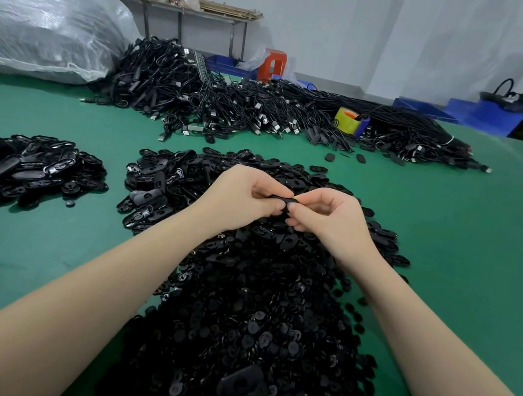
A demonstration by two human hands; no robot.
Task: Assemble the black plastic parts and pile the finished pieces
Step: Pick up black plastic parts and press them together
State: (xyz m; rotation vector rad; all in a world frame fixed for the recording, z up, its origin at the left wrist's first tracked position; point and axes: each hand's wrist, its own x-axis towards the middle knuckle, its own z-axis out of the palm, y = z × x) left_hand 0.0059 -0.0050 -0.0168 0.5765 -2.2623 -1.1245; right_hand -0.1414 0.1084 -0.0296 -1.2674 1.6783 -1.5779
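Presently, head view only. Both hands meet above the middle of the green table (471,251), over the big supply heap (255,316) of loose black parts that runs from the near edge toward the far cables.

Left hand (243,196): fingers curled in, thumb and fingertips pinching one end of a small black piece (282,198). Right hand (326,220): fingers likewise curled, thumb tip pressed against the other end of the same piece. The piece sits between the two thumbs, held edge-on, so whether it is one part or two already mated cannot be told. Likely the pressing-together step, given the opposed thumbs.

Pose: both forearms reach forward from the near corners and converge; wrists are raised clear of the heap, knuckles up. Holding the work right over the supply probably keeps the next part close at hand.

Placement: a smaller, separate pile (24,170) lies to the left, well apart from the main heap, with oval shells showing; probably the finished pieces, kept aside so they don't mix with stock. The heap's far-left part also shows oval shells; the near part is mostly small round discs.

Far side: a tangle of black cables (267,109), a yellow tape roll (348,119), and a large clear plastic bag (40,26) at far left.
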